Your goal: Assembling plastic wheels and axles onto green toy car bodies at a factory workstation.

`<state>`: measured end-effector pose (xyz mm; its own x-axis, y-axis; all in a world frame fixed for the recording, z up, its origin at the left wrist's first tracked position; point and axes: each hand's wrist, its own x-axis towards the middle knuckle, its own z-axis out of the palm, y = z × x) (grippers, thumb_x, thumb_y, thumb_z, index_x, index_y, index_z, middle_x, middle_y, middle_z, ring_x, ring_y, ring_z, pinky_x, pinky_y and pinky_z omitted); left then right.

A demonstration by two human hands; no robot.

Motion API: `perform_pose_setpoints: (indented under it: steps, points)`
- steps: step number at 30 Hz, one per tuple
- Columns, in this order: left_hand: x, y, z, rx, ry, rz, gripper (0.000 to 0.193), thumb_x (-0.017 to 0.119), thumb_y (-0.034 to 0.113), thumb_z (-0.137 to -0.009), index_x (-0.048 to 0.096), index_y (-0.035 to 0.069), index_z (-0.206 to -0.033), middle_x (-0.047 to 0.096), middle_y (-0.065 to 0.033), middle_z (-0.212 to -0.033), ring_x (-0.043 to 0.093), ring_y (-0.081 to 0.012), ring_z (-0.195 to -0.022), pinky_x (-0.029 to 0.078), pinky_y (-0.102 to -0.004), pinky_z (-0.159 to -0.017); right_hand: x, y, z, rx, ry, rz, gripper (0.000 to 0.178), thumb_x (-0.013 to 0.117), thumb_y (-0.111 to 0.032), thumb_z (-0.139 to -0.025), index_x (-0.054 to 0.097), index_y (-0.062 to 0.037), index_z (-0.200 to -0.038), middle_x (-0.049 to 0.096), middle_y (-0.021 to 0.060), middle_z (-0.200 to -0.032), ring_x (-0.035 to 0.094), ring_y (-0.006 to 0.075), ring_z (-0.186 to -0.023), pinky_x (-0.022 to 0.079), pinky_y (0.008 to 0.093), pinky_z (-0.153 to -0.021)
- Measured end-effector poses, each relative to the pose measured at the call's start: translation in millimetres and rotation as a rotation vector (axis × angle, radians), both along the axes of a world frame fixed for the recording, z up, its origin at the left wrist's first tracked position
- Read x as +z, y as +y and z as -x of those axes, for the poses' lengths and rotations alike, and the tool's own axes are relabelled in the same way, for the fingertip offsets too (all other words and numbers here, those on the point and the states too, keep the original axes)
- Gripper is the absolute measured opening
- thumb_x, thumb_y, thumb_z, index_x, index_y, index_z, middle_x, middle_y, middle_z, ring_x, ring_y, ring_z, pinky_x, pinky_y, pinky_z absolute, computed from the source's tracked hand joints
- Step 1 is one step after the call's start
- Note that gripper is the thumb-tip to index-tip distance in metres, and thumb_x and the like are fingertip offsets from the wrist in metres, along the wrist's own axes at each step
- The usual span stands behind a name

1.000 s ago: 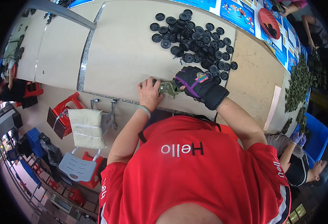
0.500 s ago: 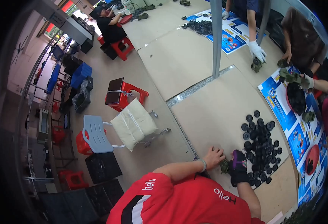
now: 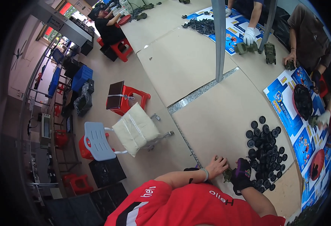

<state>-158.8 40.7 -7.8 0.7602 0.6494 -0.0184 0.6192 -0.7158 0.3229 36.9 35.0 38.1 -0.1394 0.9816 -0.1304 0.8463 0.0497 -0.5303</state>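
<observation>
A small dark-green toy vehicle part (image 3: 228, 174) is low over the table's near edge, between my two hands. My right hand (image 3: 243, 174), in a black and purple glove, grips it from the right; the glove hides most of its fingertips. Bare and with a band at the wrist, my left hand (image 3: 216, 165) lies just left of the part, its visible fingers bent and apart. Whether its thumb touches the part I cannot tell. Beside my right hand spreads a pile of small black toy wheels (image 3: 265, 152).
A metal post (image 3: 219, 41) rises from the table. Co-workers' hands handle green toy vehicles (image 3: 270, 53) at the far right, near blue printed sheets (image 3: 282, 94) and a red bowl (image 3: 316, 164). A cushioned chair (image 3: 135, 128) and red stools stand on the left.
My hands stay together around the green part, shifted slightly. At the far right, a gloved co-worker's hand has moved left, and green toy vehicles now stand near it.
</observation>
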Motion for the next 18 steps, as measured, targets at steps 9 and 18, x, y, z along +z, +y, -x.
perform_pose_setpoints:
  steps: [9, 18]
  points:
    - [3, 1, 0, -0.014, 0.008, 0.04, 0.04, 0.068, 0.018, -0.087, 0.064, 0.015, -0.127, 0.056, -0.0141, -0.132, 0.055, -0.0327, -0.127, 0.041, -0.0648, -0.11, -4, -4, 0, -0.235, 0.017, 0.041, 0.024, 0.068, -0.01, -0.077, 0.066, -0.0053, -0.1, 0.069, 0.018, -0.095, 0.067, 0.0391, -0.097, 0.052, 0.0514, -0.084]
    - [-2, 3, -1, -0.004, 0.022, -0.002, 0.05, 0.079, 0.03, -0.079, 0.064, 0.019, -0.126, 0.056, -0.0115, -0.132, 0.056, -0.0296, -0.125, 0.042, -0.0604, -0.107, -3, -33, -4, -0.469, 0.022, 0.002, 0.024, 0.068, -0.01, -0.077, 0.066, -0.0058, -0.1, 0.068, 0.0178, -0.095, 0.067, 0.0388, -0.097, 0.052, 0.0512, -0.084]
